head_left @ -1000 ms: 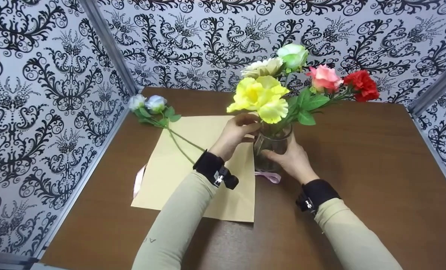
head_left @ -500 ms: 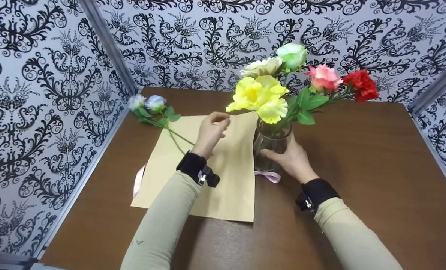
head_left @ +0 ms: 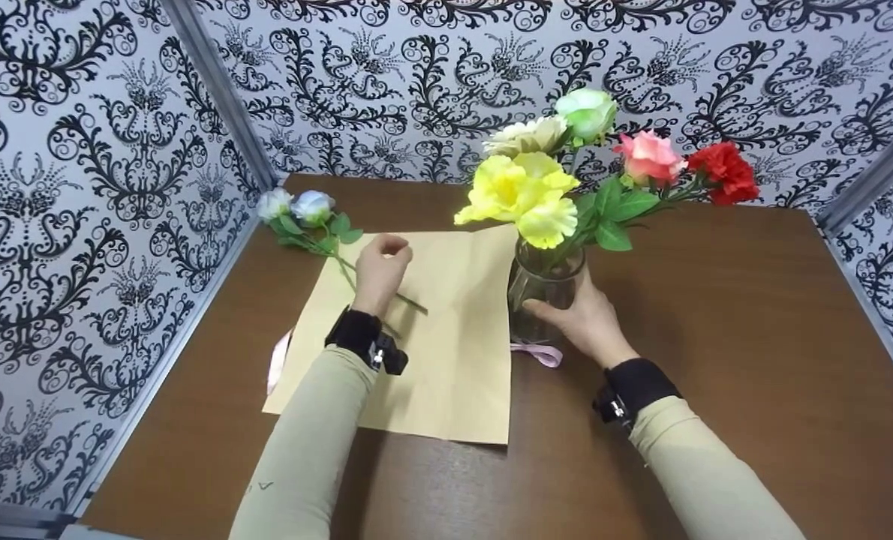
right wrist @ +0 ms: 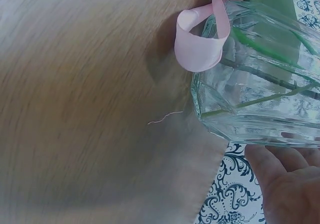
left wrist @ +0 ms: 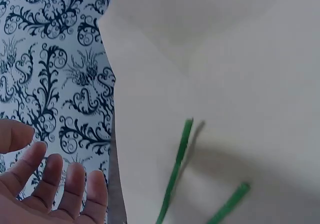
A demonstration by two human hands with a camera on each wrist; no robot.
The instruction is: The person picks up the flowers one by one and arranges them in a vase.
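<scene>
My right hand (head_left: 589, 319) holds the side of a clear glass vase (head_left: 548, 289), its thumb across the front. In the vase stand a yellow flower (head_left: 518, 196), a cream daisy-like flower (head_left: 525, 137), a pale green rose (head_left: 587, 112), a pink rose (head_left: 650, 157) and a red carnation (head_left: 726, 172). My left hand (head_left: 379, 274) hovers above the stems of two pale blue roses (head_left: 312, 208), holding nothing. Its fingers are loosely bent in the left wrist view, apart from the green stem ends (left wrist: 177, 166). In the right wrist view, flower stems (right wrist: 265, 76) show through the glass.
A sheet of tan paper (head_left: 454, 360) lies left of the vase, under the rose stems. Pink ribbon (head_left: 542, 354) loops out by the vase's base, and another piece (head_left: 278, 364) shows at the paper's left edge. Patterned walls (head_left: 416, 82) border the brown table (head_left: 754, 337).
My left hand has left the vase's rim and moved left across the paper to above the blue rose stems. My right hand and the vase have stayed in place.
</scene>
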